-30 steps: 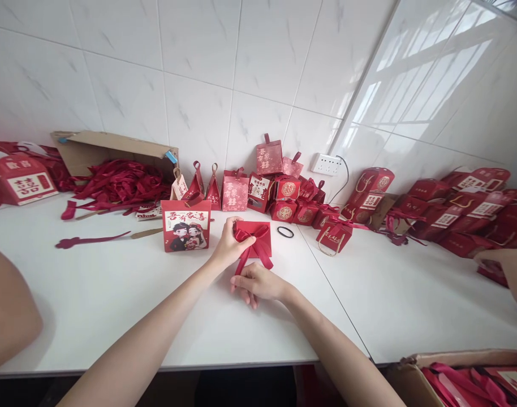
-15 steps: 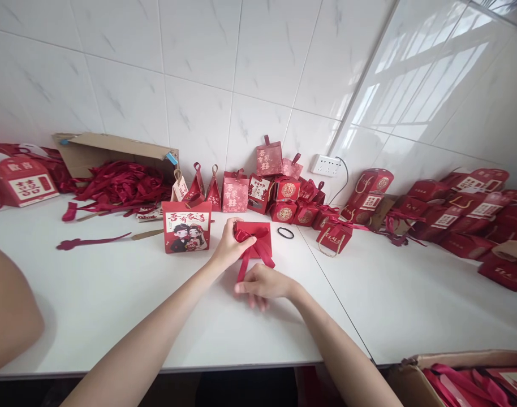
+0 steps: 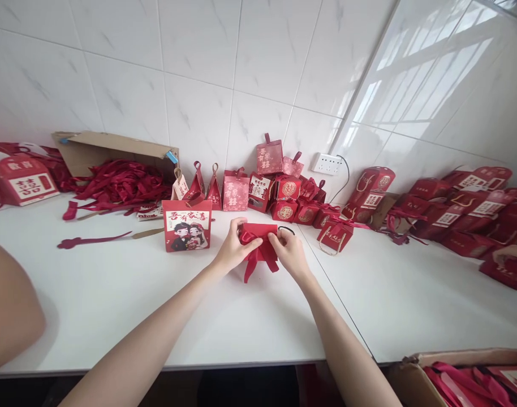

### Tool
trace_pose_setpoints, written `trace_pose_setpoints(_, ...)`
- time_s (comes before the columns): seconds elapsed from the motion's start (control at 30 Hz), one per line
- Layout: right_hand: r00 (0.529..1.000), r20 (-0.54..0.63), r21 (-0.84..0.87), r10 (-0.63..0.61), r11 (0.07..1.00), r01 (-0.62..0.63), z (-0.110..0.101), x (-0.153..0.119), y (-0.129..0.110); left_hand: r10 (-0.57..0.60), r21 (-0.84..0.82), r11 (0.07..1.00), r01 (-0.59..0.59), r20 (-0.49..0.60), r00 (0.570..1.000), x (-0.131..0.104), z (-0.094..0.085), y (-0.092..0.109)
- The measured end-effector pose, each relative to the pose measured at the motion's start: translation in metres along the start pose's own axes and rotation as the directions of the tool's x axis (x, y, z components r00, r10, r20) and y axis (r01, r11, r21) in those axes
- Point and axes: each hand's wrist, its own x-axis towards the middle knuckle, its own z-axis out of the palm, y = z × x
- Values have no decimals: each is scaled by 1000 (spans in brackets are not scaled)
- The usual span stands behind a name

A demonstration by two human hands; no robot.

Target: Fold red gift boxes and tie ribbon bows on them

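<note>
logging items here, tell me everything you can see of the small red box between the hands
The small red box looks like card, its top strip plain. A satin-looking darker ribbon forms a bow on it, two ends toward the viewer. The left hand grips its left side; the right hand pinches at its right. It is over the white table, underside hidden.

Bright, soft, cool light fills the scene, paling the white tabletop [image 3: 224,322]. On the glossy right-hand wall [image 3: 436,73], a barred window's reflection glares in white streaks. A soft shadow edges the limb [image 3: 12,311] at far left, and the space beneath the tabletop sinks almost to black. The left grip [image 3: 237,243], right grip [image 3: 286,246] and red box [image 3: 261,230] look reasonably clear; boxes [image 3: 466,220] towards the right margin appear softer, stretched and leaning from wide-angle distortion.
</note>
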Motion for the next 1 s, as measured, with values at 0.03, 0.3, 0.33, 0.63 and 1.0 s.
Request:
trace_pose_setpoints(0.03, 1000, 3, -1, -22, 1000, 22, 0, 0, 2, 6, -9, 1000, -6, -42, 999, 0, 1, -2)
trace_pose_setpoints(0.3, 995, -30, 6, -92, 996, 92, 1, 0, 6, 74, 93, 994, -63, -123, 990, -1, 2, -6)
trace_pose_setpoints(0.33, 997, -40, 8, -72, 997, 72, 1, 0, 6, 101, 120, 989, -86, -120, 988, -1, 2, -5)
trace_pose_setpoints(0.63, 991, -93, 86, -95, 991, 103, 11, 5, 17, 175, 224, 964, -142, -136, 975, 0, 0, -4)
trace_pose_setpoints(1.0, 997, -76, 425, 8, 905, 26, 25, -1, 32, 161, 281, 954, -106, -183, 970, 3, -2, -5)
